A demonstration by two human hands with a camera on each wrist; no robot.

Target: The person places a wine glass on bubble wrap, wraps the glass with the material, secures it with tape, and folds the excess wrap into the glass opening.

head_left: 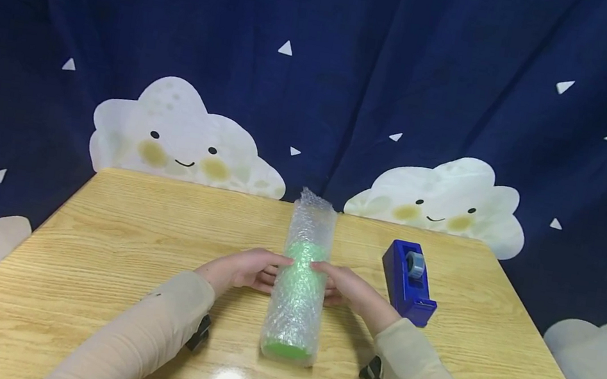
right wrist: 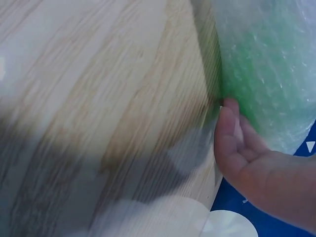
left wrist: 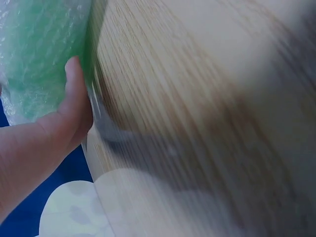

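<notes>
A green cylinder lies rolled up in clear bubble wrap, lengthwise across the middle of the table. Empty wrap reaches past its far end, and the green near end faces me. My left hand holds the roll from the left, thumb over its upper side and fingers low along the edge. From the right, my right hand grips it the same way, with the two thumb tips close together on top. In the right wrist view the fingertips meet the wrap near the tabletop. The underside of the roll is hidden.
A blue tape dispenser with a roll of clear tape stands right of my right hand. The wooden table ends at a dark blue curtain with white clouds. Black wrist mounts hang under both sleeves.
</notes>
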